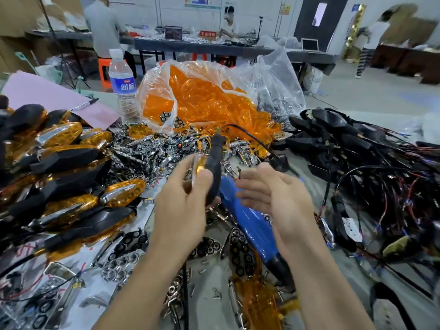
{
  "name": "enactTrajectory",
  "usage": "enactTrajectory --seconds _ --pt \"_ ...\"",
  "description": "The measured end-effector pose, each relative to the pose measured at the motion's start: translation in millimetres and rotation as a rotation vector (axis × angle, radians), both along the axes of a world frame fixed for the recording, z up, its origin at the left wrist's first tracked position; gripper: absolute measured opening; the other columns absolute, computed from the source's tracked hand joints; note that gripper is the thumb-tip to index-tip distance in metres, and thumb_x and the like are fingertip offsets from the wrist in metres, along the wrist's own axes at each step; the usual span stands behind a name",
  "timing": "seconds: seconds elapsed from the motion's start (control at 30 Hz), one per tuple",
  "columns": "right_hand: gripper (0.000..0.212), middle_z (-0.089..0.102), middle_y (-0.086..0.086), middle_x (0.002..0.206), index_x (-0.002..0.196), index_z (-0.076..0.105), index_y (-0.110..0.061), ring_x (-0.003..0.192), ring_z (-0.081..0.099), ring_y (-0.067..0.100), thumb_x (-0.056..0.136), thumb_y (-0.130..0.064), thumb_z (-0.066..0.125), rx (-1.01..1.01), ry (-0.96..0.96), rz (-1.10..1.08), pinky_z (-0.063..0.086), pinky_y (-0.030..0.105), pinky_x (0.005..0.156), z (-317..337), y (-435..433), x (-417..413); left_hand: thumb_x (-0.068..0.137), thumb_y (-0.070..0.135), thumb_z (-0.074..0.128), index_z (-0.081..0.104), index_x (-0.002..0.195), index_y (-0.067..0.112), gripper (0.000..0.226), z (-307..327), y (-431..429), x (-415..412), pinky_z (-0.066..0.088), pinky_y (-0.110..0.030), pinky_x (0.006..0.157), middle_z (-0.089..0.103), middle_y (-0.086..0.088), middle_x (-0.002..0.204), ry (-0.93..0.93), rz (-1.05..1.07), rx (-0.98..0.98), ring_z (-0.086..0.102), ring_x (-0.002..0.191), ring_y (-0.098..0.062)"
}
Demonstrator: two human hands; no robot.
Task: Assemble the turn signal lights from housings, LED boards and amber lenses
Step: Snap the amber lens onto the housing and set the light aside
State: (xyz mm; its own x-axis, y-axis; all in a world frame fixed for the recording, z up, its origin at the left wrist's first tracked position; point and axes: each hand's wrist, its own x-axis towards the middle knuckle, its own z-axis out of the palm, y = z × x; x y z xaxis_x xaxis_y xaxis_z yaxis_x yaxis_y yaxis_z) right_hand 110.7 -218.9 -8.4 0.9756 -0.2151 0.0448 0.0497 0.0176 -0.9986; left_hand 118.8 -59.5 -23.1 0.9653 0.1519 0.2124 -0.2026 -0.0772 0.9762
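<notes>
Head view: the left hand (pixel 183 198) grips a light (pixel 212 177) above the littered surface (pixel 350 277), thumb on its amber lens (pixel 198 164). The right hand (pixel 269 194) hovers beside it, slack and holding nothing. The light is probably stiff, slick, lightweight plastic, best held by the black housing (pixel 214 163), sparing the thin wire (pixel 252 136).

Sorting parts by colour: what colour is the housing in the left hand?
The housing is black, held by the left hand; head view.

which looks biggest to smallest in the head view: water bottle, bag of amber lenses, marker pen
bag of amber lenses
water bottle
marker pen
All lie about equally far, so nearness hardly matters.
</notes>
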Motion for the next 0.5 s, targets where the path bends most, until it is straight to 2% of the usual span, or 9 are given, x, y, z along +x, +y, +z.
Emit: enactTrajectory --seconds 0.03,0.07,0.13,0.17,0.27,0.37,0.43,0.5 --pt "0.027 0.08 -0.003 0.081 0.084 0.081 -0.025 0.076 0.077 0.018 0.102 -0.031 0.061 -0.166 -0.004 -0.088 0.063 0.03 0.066 -0.6 -8.8 1.9 0.108 0.031 0.051 0.065 0.127 0.024 0.024 0.6 2.1 4.8 0.061 -0.033 0.062 0.075 0.003 0.087 0.132 -0.038 -0.147 0.07 0.06 -0.014" --pt "0.027 0.078 -0.009 0.076 0.079 0.08 -0.032 0.071 0.075 0.013 0.098 -0.023 0.064 -0.386 0.021 -0.168 0.063 0.031 0.066 -2.4 -18.6 4.3 0.11 0.029 0.049 0.067 0.122 0.013 0.027 0.0 4.8 8.5 0.062 -0.036 0.059 0.076 -0.01 0.091 0.229 -0.064 -0.262 0.068 0.057 -0.019" --pt "0.034 0.074 -0.017 0.076 0.074 0.077 -0.037 0.071 0.072 0.008 0.096 -0.015 0.063 -0.791 0.165 -0.215 0.061 0.03 0.069 -8.9 -32.7 9.0 0.11 0.03 0.046 0.07 0.117 0.003 0.036 1.9 10.0 11.4 0.061 -0.034 0.057 0.077 -0.023 0.097 0.38 -0.161 -0.448 0.063 0.055 -0.019" --pt "0.037 0.072 -0.017 0.082 0.073 0.076 -0.038 0.077 0.072 0.01 0.096 -0.012 0.062 -0.901 0.256 -0.173 0.061 0.03 0.072 -12.4 -35.4 11.0 0.11 0.031 0.045 0.07 0.117 0.001 0.039 0.5 10.7 11.4 0.061 -0.033 0.058 0.076 -0.026 0.101 0.431 -0.2 -0.513 0.064 0.056 -0.019" --pt "0.038 0.072 -0.011 0.094 0.08 0.076 -0.036 0.082 0.069 0.013 0.097 -0.007 0.058 -0.998 0.374 -0.017 0.061 0.031 0.075 -18.5 -37.0 15.3 0.109 0.027 0.044 0.072 0.115 -0.005 0.043 2.3 11.8 10.4 0.063 -0.036 0.063 0.074 -0.029 0.11 0.524 -0.31 -0.688 0.069 0.061 -0.023" --pt "0.032 0.07 -0.019 0.093 0.094 0.076 -0.038 0.072 0.065 0.005 0.099 -0.015 0.055 -1.044 0.34 0.07 0.05 0.02 0.057 -15.0 -42.3 13.5 0.106 0.026 0.045 0.076 0.105 -0.009 0.047 4.7 10.8 11.3 0.061 -0.033 0.055 0.074 -0.026 0.104 0.588 -0.372 -0.764 0.062 0.057 -0.023" --pt "0.029 0.063 -0.024 0.085 0.086 0.072 -0.043 0.068 0.064 0.003 0.099 -0.022 0.056 -1.063 0.333 0.11 0.045 0.016 0.054 -11.8 -45.5 9.8 0.104 0.027 0.045 0.072 0.105 -0.007 0.043 4.4 12.1 12.6 0.054 -0.026 0.042 0.07 -0.023 0.089 0.614 -0.374 -0.795 0.052 0.05 -0.017" --pt "0.033 0.063 -0.022 0.083 0.074 0.066 -0.043 0.07 0.065 0.006 0.098 -0.023 0.057 -1.073 0.33 0.117 0.049 0.018 0.055 -10.2 -45.1 8.2 0.106 0.035 0.043 0.068 0.107 -0.001 0.045 2.8 14.4 14.4 0.043 -0.02 0.035 0.066 -0.018 0.08 0.598 -0.365 -0.786 0.044 0.044 -0.013"
